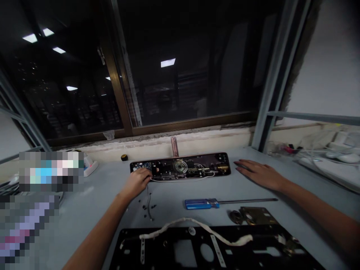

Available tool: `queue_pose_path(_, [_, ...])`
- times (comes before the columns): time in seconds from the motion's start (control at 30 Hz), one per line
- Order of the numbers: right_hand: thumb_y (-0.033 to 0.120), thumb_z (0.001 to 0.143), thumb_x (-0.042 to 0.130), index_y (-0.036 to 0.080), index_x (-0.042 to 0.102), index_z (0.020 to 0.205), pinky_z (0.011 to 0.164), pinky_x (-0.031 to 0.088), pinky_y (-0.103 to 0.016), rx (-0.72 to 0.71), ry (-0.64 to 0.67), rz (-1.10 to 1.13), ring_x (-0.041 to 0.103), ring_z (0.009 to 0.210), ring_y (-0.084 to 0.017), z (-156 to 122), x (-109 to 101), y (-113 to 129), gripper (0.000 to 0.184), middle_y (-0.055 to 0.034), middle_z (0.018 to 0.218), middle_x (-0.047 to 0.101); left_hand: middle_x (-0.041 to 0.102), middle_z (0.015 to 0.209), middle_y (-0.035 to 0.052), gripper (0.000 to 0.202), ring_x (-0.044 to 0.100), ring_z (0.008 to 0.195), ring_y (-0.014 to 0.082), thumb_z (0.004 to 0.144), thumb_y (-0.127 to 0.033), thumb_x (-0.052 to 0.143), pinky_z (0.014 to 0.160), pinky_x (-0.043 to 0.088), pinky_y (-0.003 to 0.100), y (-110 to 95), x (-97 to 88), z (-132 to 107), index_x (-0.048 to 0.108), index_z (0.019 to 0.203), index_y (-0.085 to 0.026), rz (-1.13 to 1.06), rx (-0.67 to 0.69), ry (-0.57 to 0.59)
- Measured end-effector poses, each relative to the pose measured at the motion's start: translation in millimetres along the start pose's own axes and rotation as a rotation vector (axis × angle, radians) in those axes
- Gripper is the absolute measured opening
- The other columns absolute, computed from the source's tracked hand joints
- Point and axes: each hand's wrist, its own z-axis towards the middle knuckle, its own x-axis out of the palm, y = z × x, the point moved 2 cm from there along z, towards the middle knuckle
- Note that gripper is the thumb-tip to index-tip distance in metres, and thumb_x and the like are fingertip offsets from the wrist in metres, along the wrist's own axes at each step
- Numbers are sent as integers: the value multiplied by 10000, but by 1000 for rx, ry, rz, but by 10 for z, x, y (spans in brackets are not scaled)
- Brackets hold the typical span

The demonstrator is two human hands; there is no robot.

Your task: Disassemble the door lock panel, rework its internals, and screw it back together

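There are one long black open housing (206, 160), one blue-handled steel screwdriver (201, 203), one broad black panel (159, 252), one flat brass-coloured plate (261, 216).

At mid-frame a housing (168, 168) lies on the table (95, 195), a window (194, 86) behind it. Below the housing sits a screwdriver (214, 203), screws (153, 206) to its left, a bracket (260, 216) below its right end. A panel (157, 255) lies along the bottom edge, under a cable (184, 220).

Bare desk (105, 174) lay left of the left hand (140, 178) and between the black electronics housing (164, 170) and the blue-handled screwdriver (209, 203). Loose screws (153, 206) obstructed the patch nearer than that hand; the perforated black plate (233, 258), crossed by a sleeved cable (184, 219), blocked the near side, the low wall (208, 140) the far.
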Motion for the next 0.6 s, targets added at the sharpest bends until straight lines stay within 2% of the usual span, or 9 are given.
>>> queue_pose_path(0.13, [540,772,274,265,523,1180,968,299,-554,-3,-20,28,405,1215,-289,4,10,-12,552,-54,1291,496,640,829,46,135,582,814,168,815,-139,475,750,449,276,-4,-12,-3,606,801,-169,2,-2,3])
queue_pose_path(0.33, [538,745,308,246,538,1160,988,251,-563,13,-44,103,392,1223,-288,11,24,-23,557,-72,1281,503,639,816,39,130,583,809,164,799,-121,486,745,446,266,-9,-6,23,604,775,-170,10,-16,26])
queue_pose_path(0.6, [508,649,460,250,616,980,997,177,-591,57,-96,347,413,1192,-337,-5,-29,13,448,-86,1207,563,636,820,39,126,580,814,170,794,-121,492,743,440,266,-32,-44,10,604,768,-173,16,-30,54])
